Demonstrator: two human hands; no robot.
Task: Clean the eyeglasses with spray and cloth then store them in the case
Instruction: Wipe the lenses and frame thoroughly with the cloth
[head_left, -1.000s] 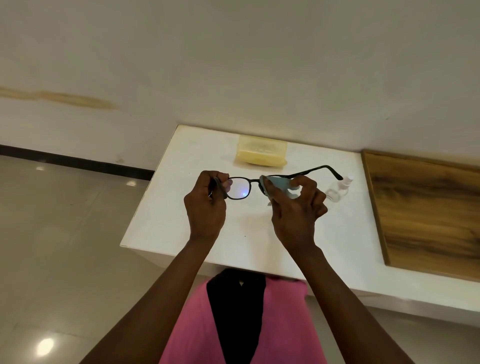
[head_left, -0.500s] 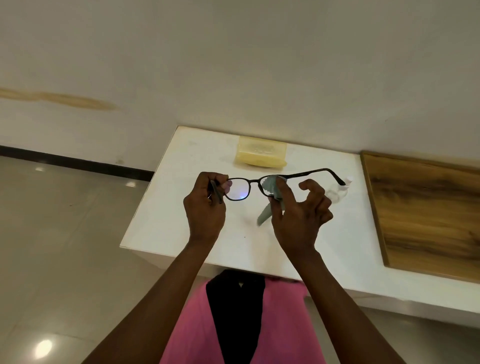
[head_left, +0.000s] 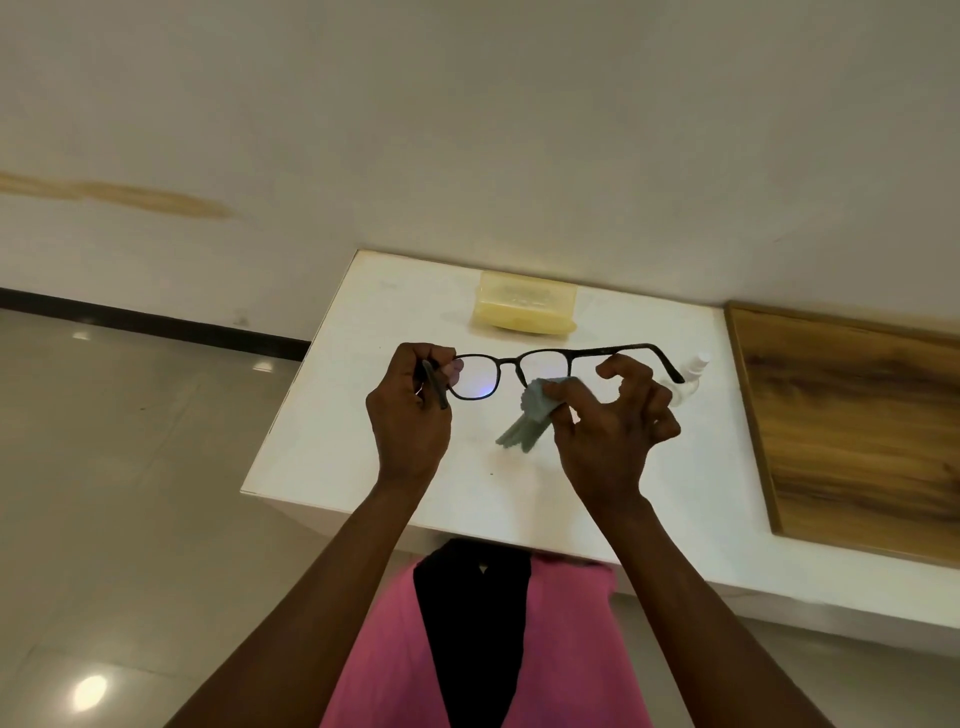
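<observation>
While the eyeglasses (head_left: 519, 366) are held up in the air over the white bench (head_left: 322, 431), the wiping stage looks to be in hand and not finished; going from the left: the left hand (head_left: 410, 415) has its fingers (head_left: 415, 358) curled round the left end of the frame, pinching it at the hinge with the folded temple sticking down past the thumb; left lens is bare, with a bluish glint on it; right lens has the grey cloth (head_left: 535, 415) bunched against its lower edge, loose end hanging down; the right hand (head_left: 613, 421) pinches the cloth with the thumb, the other fingers curled and spread apart, touching nothing that I can see; right temple is unfolded and sticks out to the right. On the bench behind, the yellow case (head_left: 524, 306) sits shut, well apart from the glasses; the clear spray bottle (head_left: 691, 376) stands at the right, partly hidden by the hand and temple. Judgement: spray likely already used, since the bottle is set down and the cloth is on the lens; whether both lenses are wiped cannot be told; left to do: finish wiping, fold the open temple, open the case, put the glasses in, close it.
</observation>
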